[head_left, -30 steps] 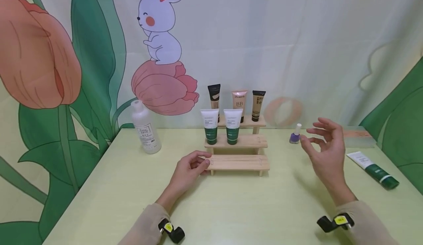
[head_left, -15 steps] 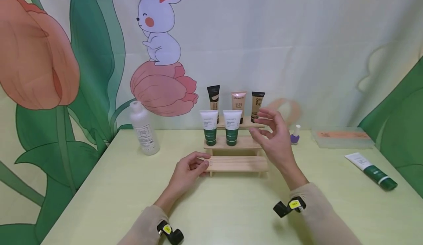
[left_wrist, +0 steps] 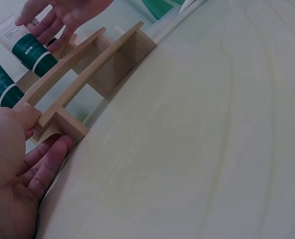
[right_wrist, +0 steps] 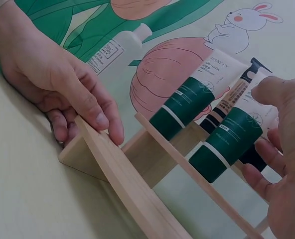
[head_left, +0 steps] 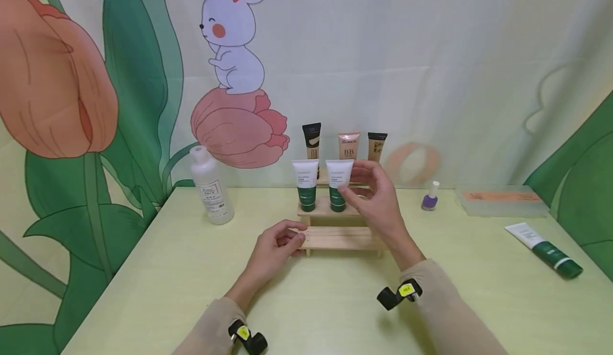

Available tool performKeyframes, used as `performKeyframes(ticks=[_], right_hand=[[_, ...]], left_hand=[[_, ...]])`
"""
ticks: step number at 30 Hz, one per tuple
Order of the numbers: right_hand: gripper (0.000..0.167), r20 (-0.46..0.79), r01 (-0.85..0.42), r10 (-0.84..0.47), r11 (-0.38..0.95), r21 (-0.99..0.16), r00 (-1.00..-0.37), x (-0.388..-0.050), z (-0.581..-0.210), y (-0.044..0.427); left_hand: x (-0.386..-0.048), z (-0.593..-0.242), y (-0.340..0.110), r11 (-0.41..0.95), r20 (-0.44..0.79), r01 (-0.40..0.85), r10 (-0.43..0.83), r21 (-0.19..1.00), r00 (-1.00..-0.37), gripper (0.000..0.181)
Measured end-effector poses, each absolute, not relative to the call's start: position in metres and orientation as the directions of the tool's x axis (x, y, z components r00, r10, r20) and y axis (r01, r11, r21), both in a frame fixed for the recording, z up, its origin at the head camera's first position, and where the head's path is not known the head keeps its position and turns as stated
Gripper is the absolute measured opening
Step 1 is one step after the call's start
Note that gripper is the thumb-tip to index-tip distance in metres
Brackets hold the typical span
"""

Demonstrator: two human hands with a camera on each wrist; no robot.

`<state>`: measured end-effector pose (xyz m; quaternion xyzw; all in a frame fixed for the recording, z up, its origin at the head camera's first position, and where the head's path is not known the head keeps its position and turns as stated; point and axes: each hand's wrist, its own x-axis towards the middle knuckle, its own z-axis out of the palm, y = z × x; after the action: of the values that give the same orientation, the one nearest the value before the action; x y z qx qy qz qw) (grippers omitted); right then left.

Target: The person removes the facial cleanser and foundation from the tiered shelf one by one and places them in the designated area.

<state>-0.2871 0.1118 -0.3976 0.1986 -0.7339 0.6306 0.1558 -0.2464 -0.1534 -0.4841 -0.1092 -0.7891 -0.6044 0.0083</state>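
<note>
A three-tier wooden display stand (head_left: 345,238) is on the table. My left hand (head_left: 274,243) grips the left end of its lowest tier; the left wrist view shows the thumb on top and fingers beneath. Two white and green squeeze tubes stand cap-down on the middle tier. My right hand (head_left: 378,198) is at the right squeeze tube (head_left: 338,198), thumb on its front and index finger passing behind it. Other fingers curl beside that tube in the right wrist view. The left squeeze tube (right_wrist: 187,102) stands untouched.
Three small cosmetic tubes, one of them a pink BB tube (head_left: 348,145), stand on the top tier. A white bottle (head_left: 210,187) is at left. To the right are a purple nail polish bottle (head_left: 430,198), a clear flat box (head_left: 503,203) and a lying green-white tube (head_left: 546,251).
My right hand has moved left from beside the nail polish bottle to the right squeeze tube on the middle tier. My left hand has kept its grip on the stand.
</note>
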Motion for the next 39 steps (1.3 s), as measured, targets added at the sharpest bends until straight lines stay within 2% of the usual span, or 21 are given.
performKeyframes(ticks=[14, 30, 39], right_hand=[[0.057, 0.422, -0.433, -0.102, 0.160, -0.887, -0.901, -0.290, -0.413, 0.102], [0.051, 0.461, -0.467, -0.079, 0.186, -0.864, -0.884, -0.286, -0.408, 0.105], [0.050, 0.502, -0.503, -0.058, 0.178, -0.845, -0.863, -0.282, -0.397, 0.126]], left_hand=[[-0.247, -0.483, -0.155, 0.246, 0.138, 0.177, 0.169, 0.953, -0.976, 0.022], [-0.246, -0.485, -0.154, 0.245, 0.142, 0.180, 0.165, 0.953, -0.976, 0.021], [-0.245, -0.484, -0.154, 0.241, 0.143, 0.182, 0.170, 0.953, -0.975, 0.022]])
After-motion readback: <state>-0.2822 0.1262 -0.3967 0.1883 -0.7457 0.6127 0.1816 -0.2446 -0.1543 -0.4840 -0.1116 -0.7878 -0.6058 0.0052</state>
